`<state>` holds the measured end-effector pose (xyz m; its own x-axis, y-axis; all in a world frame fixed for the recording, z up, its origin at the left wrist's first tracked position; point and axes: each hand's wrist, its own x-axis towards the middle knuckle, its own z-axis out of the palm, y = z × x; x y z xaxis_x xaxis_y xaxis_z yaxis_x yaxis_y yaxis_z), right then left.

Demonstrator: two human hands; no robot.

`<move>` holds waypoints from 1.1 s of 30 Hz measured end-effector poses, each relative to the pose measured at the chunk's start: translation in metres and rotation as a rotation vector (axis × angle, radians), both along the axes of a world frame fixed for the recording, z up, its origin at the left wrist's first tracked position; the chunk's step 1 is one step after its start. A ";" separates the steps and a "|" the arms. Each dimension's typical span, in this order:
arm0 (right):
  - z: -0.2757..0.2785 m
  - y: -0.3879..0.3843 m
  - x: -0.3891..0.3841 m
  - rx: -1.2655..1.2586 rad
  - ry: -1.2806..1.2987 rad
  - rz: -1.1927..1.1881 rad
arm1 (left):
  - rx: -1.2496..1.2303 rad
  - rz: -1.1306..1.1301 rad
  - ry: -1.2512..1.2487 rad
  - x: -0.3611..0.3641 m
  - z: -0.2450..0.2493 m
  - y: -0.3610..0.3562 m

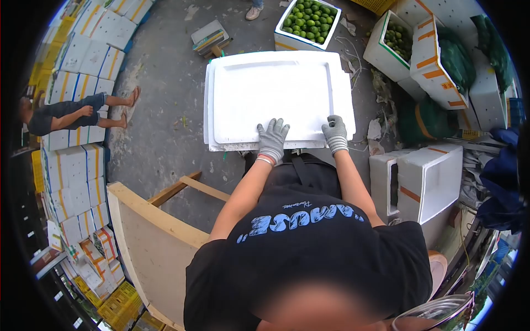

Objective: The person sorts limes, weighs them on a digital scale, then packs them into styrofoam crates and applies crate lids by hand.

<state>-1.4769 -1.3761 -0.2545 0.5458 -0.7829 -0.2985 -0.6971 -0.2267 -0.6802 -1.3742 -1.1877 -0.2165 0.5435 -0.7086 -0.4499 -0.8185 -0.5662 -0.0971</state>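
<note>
- Left hand (273, 139), grey knit glove: fingers splayed, pressed flat on white rectangular foam lid (276, 88), gripping nothing.
- Right hand (335, 132): fingers straight, together, resting on the lid's near edge.
- Lid lies on grey concrete floor (165, 132), just before white foam box of green limes (308, 22).

We read one text only: at 6 o'clock in the view, the black short-sleeved cotton T-shirt (331, 259) bears pale blue block lettering (301, 220) in quotation marks, "AUSE" after an unclear first letter; the small white script line (298, 205) at its 12 o'clock is too fine to read
</note>
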 end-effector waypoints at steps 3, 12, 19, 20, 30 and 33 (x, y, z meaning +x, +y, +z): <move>0.008 0.003 -0.009 0.072 0.062 -0.024 | 0.038 0.061 0.135 -0.006 0.015 -0.006; 0.039 0.011 -0.033 0.007 -0.091 -0.227 | -0.092 0.081 0.301 -0.006 0.020 -0.003; 0.060 -0.064 -0.012 0.089 -0.467 -0.122 | -0.201 0.198 0.329 0.002 -0.009 0.025; 0.067 -0.049 0.012 0.262 -0.451 -0.048 | -0.307 0.178 0.327 -0.001 -0.013 0.029; -0.084 -0.002 0.198 0.258 -0.019 0.164 | -0.456 0.363 0.203 -0.024 -0.009 0.050; -0.075 -0.005 0.219 0.342 0.026 0.068 | -0.474 0.369 0.205 -0.022 -0.008 0.052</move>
<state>-1.2579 -1.3809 -0.3292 0.5819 -0.5974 -0.5518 -0.7065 -0.0352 -0.7069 -1.3959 -1.1356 -0.2244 0.7263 -0.6389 -0.2535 -0.5368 -0.7576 0.3714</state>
